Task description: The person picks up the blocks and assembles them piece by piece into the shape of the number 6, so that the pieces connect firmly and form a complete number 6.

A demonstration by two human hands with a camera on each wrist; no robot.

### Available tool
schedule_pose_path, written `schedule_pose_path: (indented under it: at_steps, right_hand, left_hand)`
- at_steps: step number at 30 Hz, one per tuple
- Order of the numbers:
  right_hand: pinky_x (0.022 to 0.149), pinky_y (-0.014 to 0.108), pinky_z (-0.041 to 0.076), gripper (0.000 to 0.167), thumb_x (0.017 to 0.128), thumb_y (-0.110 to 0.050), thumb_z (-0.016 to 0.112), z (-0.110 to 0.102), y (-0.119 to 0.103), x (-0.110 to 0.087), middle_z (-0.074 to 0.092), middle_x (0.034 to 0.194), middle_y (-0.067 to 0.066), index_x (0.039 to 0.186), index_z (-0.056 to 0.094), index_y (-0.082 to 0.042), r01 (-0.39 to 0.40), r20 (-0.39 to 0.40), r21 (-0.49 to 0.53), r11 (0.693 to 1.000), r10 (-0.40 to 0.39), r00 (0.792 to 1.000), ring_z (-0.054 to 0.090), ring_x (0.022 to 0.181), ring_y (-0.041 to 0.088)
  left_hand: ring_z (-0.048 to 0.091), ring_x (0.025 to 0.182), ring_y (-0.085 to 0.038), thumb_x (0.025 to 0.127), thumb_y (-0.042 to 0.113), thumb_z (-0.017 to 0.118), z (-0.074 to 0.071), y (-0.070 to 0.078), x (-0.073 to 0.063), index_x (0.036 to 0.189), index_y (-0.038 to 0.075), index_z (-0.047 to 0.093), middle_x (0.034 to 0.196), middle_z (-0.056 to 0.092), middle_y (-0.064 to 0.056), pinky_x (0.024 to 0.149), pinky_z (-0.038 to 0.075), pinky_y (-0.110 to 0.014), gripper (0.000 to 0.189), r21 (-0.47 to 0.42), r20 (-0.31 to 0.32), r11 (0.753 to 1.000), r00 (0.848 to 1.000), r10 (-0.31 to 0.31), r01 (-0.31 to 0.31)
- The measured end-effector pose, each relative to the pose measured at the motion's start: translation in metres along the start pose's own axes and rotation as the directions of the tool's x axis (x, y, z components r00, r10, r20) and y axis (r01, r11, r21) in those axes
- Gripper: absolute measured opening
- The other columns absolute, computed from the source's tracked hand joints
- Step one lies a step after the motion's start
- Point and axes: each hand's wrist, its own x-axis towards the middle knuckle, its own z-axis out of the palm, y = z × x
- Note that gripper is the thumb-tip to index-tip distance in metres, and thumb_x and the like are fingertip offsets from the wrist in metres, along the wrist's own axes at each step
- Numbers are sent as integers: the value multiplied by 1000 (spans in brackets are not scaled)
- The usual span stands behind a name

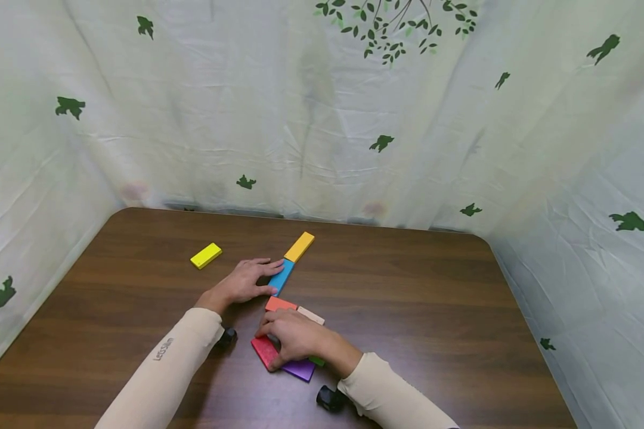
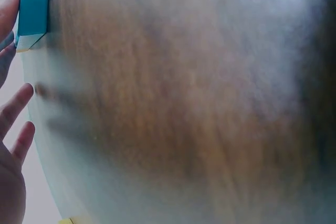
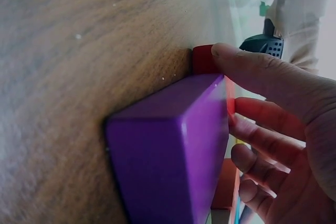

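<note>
My left hand (image 1: 244, 281) lies beside a blue block (image 1: 282, 277), thumb and forefinger touching its left long side. In the left wrist view, the other fingers (image 2: 17, 109) are spread and fairly straight. With thumb and fingers at opposite ends, my right hand (image 1: 295, 333) pinches a red block (image 1: 265, 353) lying flat on the table. A purple block (image 1: 302, 370) meets the red one near the right thumb, looming large in the right wrist view. An orange block (image 1: 281, 304) and a beige block (image 1: 311, 315) sit just beyond the right hand. A green block (image 1: 316, 361) is mostly hidden under it.
A yellow-orange block (image 1: 299, 246) continues the line from the blue block's far end. Off to the left lies a separate bright yellow block (image 1: 206, 255). The brown wooden table (image 1: 434, 310) backs onto a white curtain (image 1: 311, 119) with leaf prints.
</note>
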Motion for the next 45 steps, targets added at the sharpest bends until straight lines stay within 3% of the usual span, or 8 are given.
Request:
schedule_pose_path:
  at_steps: [16, 21, 27, 32, 39, 42, 45]
  right_hand:
    - [94, 15, 39, 53, 72, -41, 84, 1, 0, 0, 60, 113, -8, 117, 70, -17, 10, -11, -1, 1000, -10, 1000, 55, 106, 5]
    - [95, 15, 38, 52, 72, -41, 84, 1, 0, 0, 61, 113, -8, 117, 70, -17, 11, -14, -1, 1000, -11, 1000, 55, 106, 5]
    - [94, 15, 38, 52, 73, -39, 83, 0, -1, -1, 61, 114, -8, 117, 70, -16, 2, -8, 12, 1000, -2, 1000, 55, 105, 5]
    - [92, 14, 39, 52, 74, -38, 83, 0, -1, -2, 60, 113, -7, 119, 69, -16, -4, 2, 26, 1000, 4, 1000, 55, 102, 4]
    - [95, 13, 37, 52, 73, -39, 83, 2, 0, -1, 60, 113, -8, 118, 70, -16, 0, -10, -6, 1000, 0, 1000, 55, 105, 4]
    - [95, 13, 36, 52, 73, -39, 83, 3, 0, -1, 60, 113, -8, 118, 70, -17, 1, -14, -21, 1000, -1, 1000, 55, 105, 4]
    - [95, 13, 36, 52, 73, -40, 83, 3, 0, -1, 60, 113, -8, 118, 70, -17, 3, -16, -32, 999, -4, 1000, 55, 105, 4]
  left_hand:
    - [36, 134, -44, 92, 30, 65, 3, -4, -1, 141, 1, 46, 150, 40, -13, 104, 27, -63, 60, -35, -40, 999, 998, 38, -40]
    - [37, 134, -44, 91, 30, 66, 1, -6, -4, 140, 1, 47, 149, 41, -13, 104, 28, -63, 60, -44, -88, 998, 995, 37, -41]
    - [43, 130, -42, 89, 32, 69, -6, -13, -12, 138, 3, 52, 144, 48, -12, 103, 31, -62, 60, 0, -188, 999, 981, -42, 42]
    - [48, 123, -41, 87, 28, 71, -20, -24, -26, 134, 2, 56, 138, 53, -17, 100, 34, -60, 56, 59, -300, 983, 942, -149, 174]
    - [50, 111, -48, 89, 26, 69, -36, -43, -48, 133, 1, 56, 126, 58, -25, 93, 34, -64, 52, -22, -406, 932, 848, -340, 362]
    - [52, 104, -48, 89, 26, 69, -38, -51, -55, 132, 1, 56, 120, 60, -28, 87, 37, -63, 51, -65, -426, 914, 817, -388, 401]
    - [52, 102, -47, 89, 24, 68, -38, -58, -59, 131, 0, 56, 120, 60, -29, 83, 37, -61, 50, -93, -446, 908, 799, -404, 408]
